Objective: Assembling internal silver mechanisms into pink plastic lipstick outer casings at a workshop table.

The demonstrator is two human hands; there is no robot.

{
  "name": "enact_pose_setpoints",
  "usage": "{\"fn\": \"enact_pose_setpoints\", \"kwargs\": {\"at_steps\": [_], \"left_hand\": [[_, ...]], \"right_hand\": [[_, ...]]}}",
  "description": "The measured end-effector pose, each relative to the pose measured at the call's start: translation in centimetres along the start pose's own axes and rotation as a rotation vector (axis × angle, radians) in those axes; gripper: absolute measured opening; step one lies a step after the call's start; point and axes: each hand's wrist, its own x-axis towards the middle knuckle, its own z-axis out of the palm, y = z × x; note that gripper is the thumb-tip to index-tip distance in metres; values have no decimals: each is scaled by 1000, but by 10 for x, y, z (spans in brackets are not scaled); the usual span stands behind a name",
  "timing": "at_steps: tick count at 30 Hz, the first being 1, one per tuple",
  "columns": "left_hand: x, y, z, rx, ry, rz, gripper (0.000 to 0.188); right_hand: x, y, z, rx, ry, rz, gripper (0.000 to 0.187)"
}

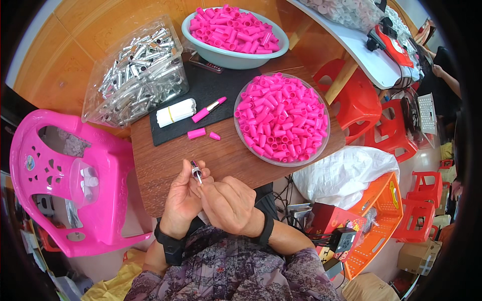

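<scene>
Likely light, stiff and slippery, the small silver tube (196, 172) is best gripped around its barrel; the thin white stick (200, 180) at its open end could bend. The tube looks shiny and round, grasped between the fingers of the left hand (184, 194); just beside them, the right hand's (229, 203) fingers pinch the stick

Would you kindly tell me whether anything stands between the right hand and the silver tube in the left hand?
Only a thin white stick spans the gap from the right hand to the silver tube; nothing else visible is in the way.
</scene>
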Motion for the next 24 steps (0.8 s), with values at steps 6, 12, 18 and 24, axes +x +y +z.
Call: {"fn": "enact_pose_setpoints", "kwargs": {"at_steps": [6, 12, 18, 24], "left_hand": [[0, -1, 0, 59, 28, 39, 35], [-1, -3, 1, 89, 21, 63, 35], [0, -3, -4, 133, 7, 82, 34], [-3, -4, 0, 200, 7, 117, 32]], "right_hand": [[-2, 2, 1, -4, -2, 8, 26], [-1, 0, -1, -20, -7, 19, 25], [-1, -1, -2, -15, -23, 26, 23], [-4, 0, -1, -15, -33, 48, 21]]}}
